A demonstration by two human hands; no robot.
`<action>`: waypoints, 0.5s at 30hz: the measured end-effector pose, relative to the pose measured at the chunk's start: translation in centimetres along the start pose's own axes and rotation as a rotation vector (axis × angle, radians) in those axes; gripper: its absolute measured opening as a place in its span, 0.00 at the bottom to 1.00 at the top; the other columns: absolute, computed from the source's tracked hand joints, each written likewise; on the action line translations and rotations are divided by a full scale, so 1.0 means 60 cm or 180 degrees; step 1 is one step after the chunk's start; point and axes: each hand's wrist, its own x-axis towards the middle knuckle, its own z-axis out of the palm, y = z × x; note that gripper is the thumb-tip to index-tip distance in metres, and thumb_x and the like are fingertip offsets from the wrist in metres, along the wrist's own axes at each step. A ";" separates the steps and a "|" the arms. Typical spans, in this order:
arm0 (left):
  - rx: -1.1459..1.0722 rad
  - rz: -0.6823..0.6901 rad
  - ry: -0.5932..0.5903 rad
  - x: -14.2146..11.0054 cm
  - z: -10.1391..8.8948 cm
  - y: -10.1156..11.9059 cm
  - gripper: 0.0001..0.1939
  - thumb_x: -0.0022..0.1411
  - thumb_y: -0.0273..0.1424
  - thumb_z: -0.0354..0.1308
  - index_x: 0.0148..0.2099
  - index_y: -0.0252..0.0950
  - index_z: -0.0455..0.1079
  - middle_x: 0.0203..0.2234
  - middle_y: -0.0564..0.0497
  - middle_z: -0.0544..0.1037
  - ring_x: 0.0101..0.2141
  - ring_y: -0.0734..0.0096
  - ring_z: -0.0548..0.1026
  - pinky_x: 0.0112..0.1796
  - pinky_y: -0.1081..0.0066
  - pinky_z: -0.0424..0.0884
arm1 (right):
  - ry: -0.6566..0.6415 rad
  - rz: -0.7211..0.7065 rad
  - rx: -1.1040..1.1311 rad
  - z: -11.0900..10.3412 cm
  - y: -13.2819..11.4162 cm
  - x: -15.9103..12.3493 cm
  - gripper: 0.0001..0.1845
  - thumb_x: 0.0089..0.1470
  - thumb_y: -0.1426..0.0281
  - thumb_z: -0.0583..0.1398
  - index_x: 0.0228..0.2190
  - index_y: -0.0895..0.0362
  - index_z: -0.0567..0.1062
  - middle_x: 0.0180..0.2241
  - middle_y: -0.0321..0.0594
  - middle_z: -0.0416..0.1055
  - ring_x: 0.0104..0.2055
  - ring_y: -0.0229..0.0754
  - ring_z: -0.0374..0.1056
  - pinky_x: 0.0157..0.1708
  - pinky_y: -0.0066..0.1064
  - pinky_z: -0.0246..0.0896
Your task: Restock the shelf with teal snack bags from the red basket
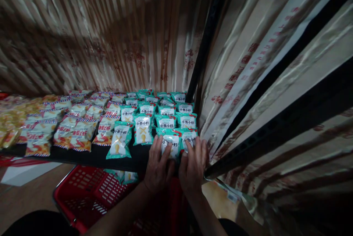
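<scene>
Both my hands rest against the front teal snack packets at the right end of a dark shelf [91,158]. My left hand [158,168] has its fingers apart on a teal packet [171,141]. Beside it, my right hand [193,164] spreads its fingers over the neighbouring teal packet [188,135], partly covering it. Behind them stand rows of the same packets, with one teal packet [120,140] leaning at the front further left. Neither hand is wrapped round a packet.
Left of the teal rows lie white and orange snack packets [81,135], then yellow ones [11,129]. A red basket [79,188] below holds several teal packets [129,178]. A black post [206,41] and pale printed curtains [132,45] border the shelf.
</scene>
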 end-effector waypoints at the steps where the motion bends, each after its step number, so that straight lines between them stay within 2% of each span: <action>1: -0.0024 0.0000 -0.0004 0.000 -0.001 0.000 0.30 0.60 0.26 0.50 0.64 0.34 0.49 0.65 0.36 0.44 0.64 0.49 0.41 0.57 0.47 0.54 | 0.0025 -0.0008 -0.0006 -0.002 -0.004 0.001 0.21 0.63 0.70 0.44 0.55 0.60 0.63 0.64 0.52 0.45 0.67 0.57 0.35 0.57 0.61 0.42; 5: -0.0150 -0.0052 0.0045 -0.001 -0.007 0.000 0.29 0.62 0.27 0.49 0.64 0.32 0.49 0.64 0.35 0.46 0.64 0.50 0.41 0.57 0.48 0.54 | 0.0102 -0.0124 0.0036 -0.006 -0.028 -0.002 0.21 0.62 0.70 0.45 0.55 0.58 0.63 0.65 0.50 0.45 0.67 0.58 0.36 0.58 0.62 0.40; 8: -0.0166 -0.0268 0.0233 -0.004 -0.016 -0.007 0.26 0.63 0.27 0.47 0.63 0.32 0.50 0.64 0.35 0.47 0.64 0.53 0.44 0.57 0.50 0.55 | 0.0024 -0.0388 0.0268 -0.006 -0.051 -0.011 0.21 0.61 0.72 0.46 0.55 0.58 0.62 0.64 0.50 0.46 0.66 0.57 0.39 0.58 0.60 0.43; 12: -0.0132 -0.0523 0.0622 -0.010 -0.041 -0.035 0.23 0.65 0.27 0.45 0.62 0.35 0.53 0.65 0.38 0.46 0.64 0.54 0.44 0.58 0.48 0.53 | -0.0215 -0.0707 0.0590 -0.011 -0.082 -0.027 0.22 0.60 0.75 0.48 0.56 0.59 0.61 0.62 0.51 0.52 0.65 0.55 0.45 0.57 0.56 0.50; 15: 0.0040 -0.0704 0.0745 -0.023 -0.067 -0.066 0.20 0.64 0.27 0.47 0.58 0.35 0.58 0.65 0.39 0.45 0.64 0.52 0.43 0.58 0.47 0.50 | -0.0406 -0.0898 0.0844 -0.015 -0.102 -0.039 0.23 0.59 0.77 0.49 0.56 0.60 0.60 0.60 0.51 0.57 0.64 0.53 0.49 0.56 0.52 0.55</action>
